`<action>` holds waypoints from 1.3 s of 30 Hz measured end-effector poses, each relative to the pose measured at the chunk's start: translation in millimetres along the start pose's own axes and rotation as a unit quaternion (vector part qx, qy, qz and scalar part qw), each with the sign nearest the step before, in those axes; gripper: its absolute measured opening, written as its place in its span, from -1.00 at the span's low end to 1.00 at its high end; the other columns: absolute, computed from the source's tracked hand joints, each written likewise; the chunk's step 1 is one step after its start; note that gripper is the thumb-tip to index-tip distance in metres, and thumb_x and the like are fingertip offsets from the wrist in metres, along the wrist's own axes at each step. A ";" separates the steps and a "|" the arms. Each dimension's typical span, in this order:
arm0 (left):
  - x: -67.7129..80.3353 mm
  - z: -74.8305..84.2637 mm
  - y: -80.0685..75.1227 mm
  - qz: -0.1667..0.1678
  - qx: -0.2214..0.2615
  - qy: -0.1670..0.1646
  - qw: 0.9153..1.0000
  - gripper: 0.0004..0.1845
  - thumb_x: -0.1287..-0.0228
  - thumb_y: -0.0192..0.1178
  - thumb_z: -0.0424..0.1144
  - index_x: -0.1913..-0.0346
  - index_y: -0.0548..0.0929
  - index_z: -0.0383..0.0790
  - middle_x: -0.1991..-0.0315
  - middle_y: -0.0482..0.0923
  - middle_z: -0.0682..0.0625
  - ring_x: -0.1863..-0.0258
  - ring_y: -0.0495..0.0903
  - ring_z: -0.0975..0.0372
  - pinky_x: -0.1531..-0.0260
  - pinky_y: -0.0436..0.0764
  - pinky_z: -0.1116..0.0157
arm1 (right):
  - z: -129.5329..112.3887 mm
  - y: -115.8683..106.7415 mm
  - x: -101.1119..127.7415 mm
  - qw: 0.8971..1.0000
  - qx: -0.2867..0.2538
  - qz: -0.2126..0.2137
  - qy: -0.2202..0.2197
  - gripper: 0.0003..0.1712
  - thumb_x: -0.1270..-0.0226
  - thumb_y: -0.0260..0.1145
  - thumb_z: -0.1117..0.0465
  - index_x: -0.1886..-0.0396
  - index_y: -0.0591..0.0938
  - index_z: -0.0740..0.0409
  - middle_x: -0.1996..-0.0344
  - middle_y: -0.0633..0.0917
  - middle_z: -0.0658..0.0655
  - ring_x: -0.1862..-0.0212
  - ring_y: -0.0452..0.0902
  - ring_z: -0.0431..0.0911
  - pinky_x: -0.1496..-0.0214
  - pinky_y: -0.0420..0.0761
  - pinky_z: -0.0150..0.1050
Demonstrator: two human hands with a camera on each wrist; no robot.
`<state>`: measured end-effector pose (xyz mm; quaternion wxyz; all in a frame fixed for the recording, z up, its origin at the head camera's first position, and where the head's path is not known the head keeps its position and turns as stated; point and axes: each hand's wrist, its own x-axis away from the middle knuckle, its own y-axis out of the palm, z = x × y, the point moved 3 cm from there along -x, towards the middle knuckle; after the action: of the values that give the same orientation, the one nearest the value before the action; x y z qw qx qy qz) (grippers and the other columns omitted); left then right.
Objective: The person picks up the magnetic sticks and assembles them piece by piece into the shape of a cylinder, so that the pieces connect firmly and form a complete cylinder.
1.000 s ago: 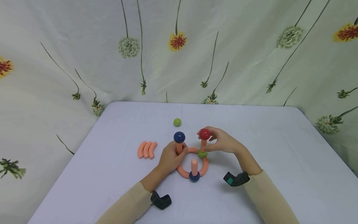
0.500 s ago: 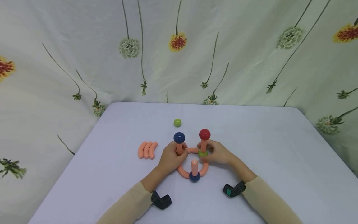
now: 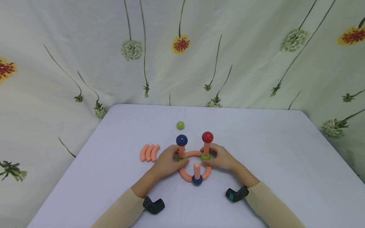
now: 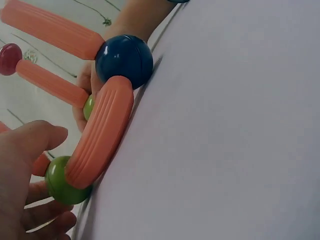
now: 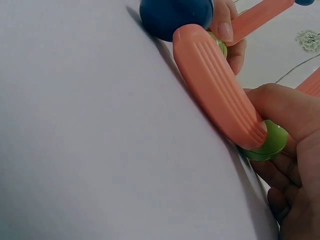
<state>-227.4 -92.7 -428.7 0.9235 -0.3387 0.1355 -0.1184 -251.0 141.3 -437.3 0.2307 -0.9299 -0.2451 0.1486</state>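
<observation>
— Both hands have sunk lower since a moment ago: the left hand (image 3: 166,161) has slid from the post under the dark blue ball (image 3: 181,140) down to the ring's base, and the right hand (image 3: 219,158) sits lower beside its green ball (image 3: 205,155).

— What does each grip hold?

— Left fingers curl round the green ball (image 4: 64,180) at the left joint of the orange ring (image 3: 194,154); right fingers and thumb pinch the green ball (image 5: 267,142) at the right joint.

— And the ring itself?

— It lies flat on the white worktop (image 3: 271,142), between the hands. Three orange posts stand on it: one under the dark blue ball, one under the red ball (image 3: 207,137), and a bare one (image 3: 197,167) rising from the near blue ball (image 3: 197,180).

— Farther out?

— Three curved orange pieces (image 3: 149,152) lie together left of the left hand; a loose green ball (image 3: 180,125) rests behind the ring, apart from it.
</observation>
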 end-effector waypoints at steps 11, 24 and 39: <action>7.4 -7.5 -60.8 0.016 -0.164 -0.094 0.982 -0.84 -0.18 0.22 -0.25 0.21 0.64 -0.25 0.34 0.53 -0.01 0.35 0.49 0.16 0.32 0.51 0.18 | 2.0 1.4 -0.9 1.000 0.008 0.001 -0.016 -0.61 -0.09 0.46 0.21 0.04 0.61 0.09 0.14 0.61 -0.01 0.03 0.43 -0.03 -0.09 0.44 -0.05; 8.9 -8.1 -59.7 0.015 -0.323 -0.174 0.930 -0.78 -0.23 0.18 -0.28 0.46 0.48 -0.36 0.56 0.39 -0.12 0.56 0.45 0.07 0.56 0.48 0.14 | 8.5 1.9 0.6 1.000 0.004 0.002 -0.014 -0.61 -0.10 0.47 0.19 0.04 0.61 0.07 0.14 0.61 -0.03 0.03 0.43 -0.04 -0.09 0.44 -0.08; -22.9 1.8 -69.5 0.013 -0.044 -0.096 0.994 -0.66 -0.34 0.24 -0.05 0.04 0.58 -0.25 0.24 0.63 -0.06 0.27 0.58 0.15 0.27 0.55 0.22 | 7.5 -1.2 -0.7 1.000 0.009 0.002 -0.016 -0.60 -0.09 0.48 0.19 0.04 0.61 0.08 0.12 0.61 -0.03 0.02 0.44 -0.05 -0.13 0.43 -0.07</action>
<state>-257.1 -136.2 -377.8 0.9179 -0.3872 0.0552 -0.0674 -255.0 144.5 -442.9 0.2348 -0.9257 -0.2452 0.1666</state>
